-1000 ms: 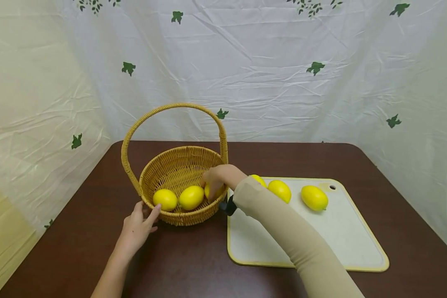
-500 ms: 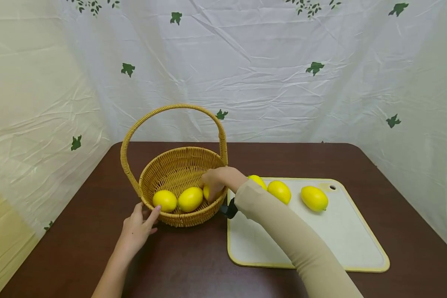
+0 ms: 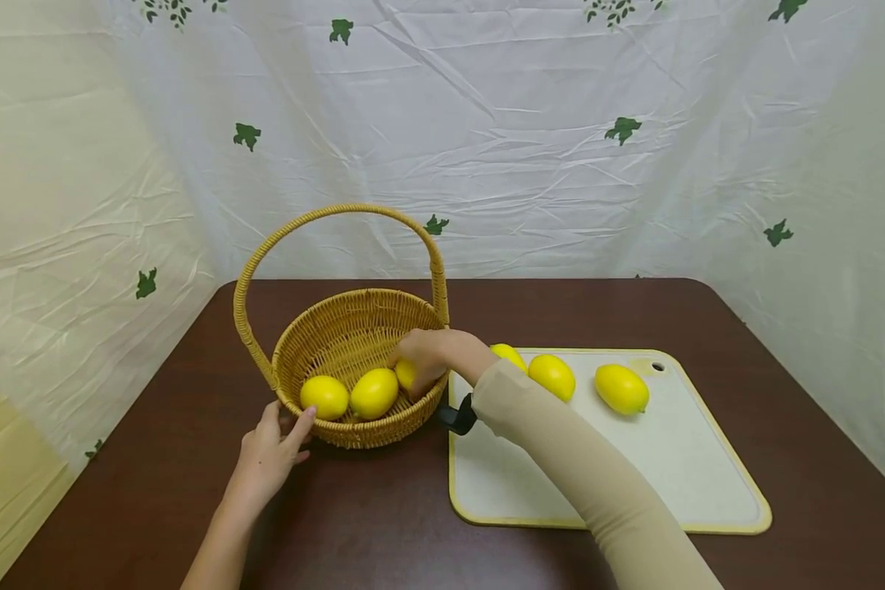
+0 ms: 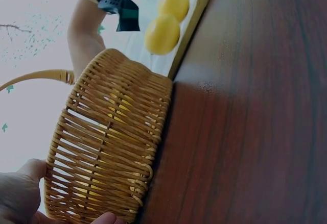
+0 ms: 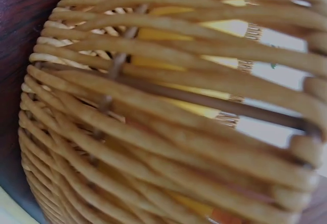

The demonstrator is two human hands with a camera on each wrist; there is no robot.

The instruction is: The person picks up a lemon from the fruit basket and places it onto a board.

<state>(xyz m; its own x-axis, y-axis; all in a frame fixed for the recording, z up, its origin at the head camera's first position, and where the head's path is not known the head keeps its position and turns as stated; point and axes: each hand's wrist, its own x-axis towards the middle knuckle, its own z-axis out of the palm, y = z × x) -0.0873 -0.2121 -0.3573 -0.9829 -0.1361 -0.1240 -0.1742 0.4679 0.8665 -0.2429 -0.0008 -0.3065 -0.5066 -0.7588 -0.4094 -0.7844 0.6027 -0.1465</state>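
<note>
A round wicker basket [image 3: 369, 436] with a tall arched handle stands on the dark table. My left hand [image 3: 269, 455] grips its near left rim, thumb over the edge and fingers against the outer wall; the left wrist view shows part of that hand [image 4: 20, 193]. Inside, two lemons [image 3: 324, 397] [image 3: 374, 393] lie side by side along the near wall. My right hand [image 3: 428, 356] reaches over the right rim and holds a third lemon [image 3: 406, 374], partly hidden by the fingers, beside them. The right wrist view is filled by the basket's woven wall [image 5: 168, 112], yellow showing through its gaps.
Right of the basket lies a white cutting board [image 3: 516, 483] with a yellow edge. Three lemons rest on it: one [image 3: 507, 354] partly behind the right sleeve, one [image 3: 551, 377] near it, one [image 3: 622, 389] farther right. A white leaf-patterned curtain [image 3: 487, 164] hangs behind the table.
My right hand has shifted slightly left inside the basket, and more of its lemon shows, now close against the middle one. The left hand stays on the rim.
</note>
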